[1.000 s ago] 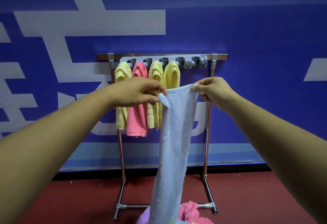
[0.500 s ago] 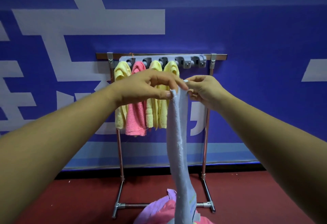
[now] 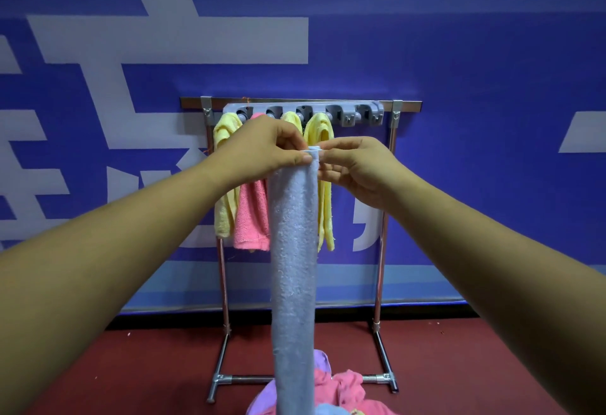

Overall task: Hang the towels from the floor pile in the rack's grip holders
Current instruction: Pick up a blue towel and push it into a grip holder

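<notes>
Both hands are raised before the rack. The left hand and right hand each pinch the gathered top edge of a long pale-blue terry towel, with the fingertips meeting at its narrow fold. The towel hangs straight down between the forearms, and its lower end passes out of view in front of the floor pile of pink, lilac and blue cloths on the dark red floor.

Step in hand, as judged: bunching the top edge into a tuck that will fit a holder.

Behind stands the chrome tube rack, which bears a grey plastic bar of grip holders. From the left, these hold a yellow towel, a pink towel and two further yellow towels. The right-end holder shows no cloth. The next move likely calls for lifting the tuck up and to the right, then pressing it firmly into that free grip.
</notes>
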{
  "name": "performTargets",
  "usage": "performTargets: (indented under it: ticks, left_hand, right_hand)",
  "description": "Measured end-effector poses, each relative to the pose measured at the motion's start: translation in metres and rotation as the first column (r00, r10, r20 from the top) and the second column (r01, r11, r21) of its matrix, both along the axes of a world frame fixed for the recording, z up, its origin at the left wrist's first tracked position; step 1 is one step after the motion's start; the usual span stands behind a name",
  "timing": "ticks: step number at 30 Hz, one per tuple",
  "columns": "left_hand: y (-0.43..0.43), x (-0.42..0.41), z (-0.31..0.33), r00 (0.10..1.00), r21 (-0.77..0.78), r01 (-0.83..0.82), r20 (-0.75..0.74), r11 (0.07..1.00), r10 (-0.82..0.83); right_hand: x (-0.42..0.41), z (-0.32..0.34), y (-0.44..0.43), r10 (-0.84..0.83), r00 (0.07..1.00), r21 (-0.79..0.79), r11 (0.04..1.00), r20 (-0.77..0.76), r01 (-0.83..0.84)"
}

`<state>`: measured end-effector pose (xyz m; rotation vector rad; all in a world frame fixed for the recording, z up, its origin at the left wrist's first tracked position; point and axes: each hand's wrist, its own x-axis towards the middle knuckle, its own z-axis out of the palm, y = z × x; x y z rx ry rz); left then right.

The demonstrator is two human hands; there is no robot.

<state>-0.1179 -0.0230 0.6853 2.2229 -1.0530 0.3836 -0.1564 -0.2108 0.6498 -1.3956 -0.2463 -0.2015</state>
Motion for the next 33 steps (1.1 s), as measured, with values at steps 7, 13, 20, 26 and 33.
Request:
performTargets:
  ticks: [7, 13, 20, 26, 33]
  left_hand:
    - [0.004, -0.001, 0.001, 1.000, -0.054, -0.006, -0.020, 0.999, 0.005]
    - [0.010, -0.003, 0.000, 0.992, 0.009, 0.054, -0.113, 0.998, -0.053]
    - [0.022, 0.004, -0.004, 0.999, 0.263, -0.024, -0.038, 0.965, 0.036]
    - [0.018, -0.004, -0.008, 0.862, -0.310, 0.095, -0.449, 0.946, -0.234]
    - [0.009, 0.004, -0.020, 0.881, -0.405, 0.026, -0.423, 0.914, -0.213]
  right_hand:
    - [-0.005, -0.003, 0.006, 0.044, 0.990, -0.124, 0.992, 0.131, -0.028]
    - [-0.005, -0.005, -0.001, -0.039, 0.982, -0.291, 0.952, 0.183, 0.092]
    - [-0.010, -0.008, -0.013, -0.146, 0.971, -0.371, 0.905, 0.189, 0.209]
    - [-0.015, -0.001, -0.016, -0.111, 0.984, -0.169, 0.976, 0.140, 0.134]
    - [-0.011, 0.003, -0.020, -0.183, 0.976, -0.164, 0.966, 0.118, 0.202]
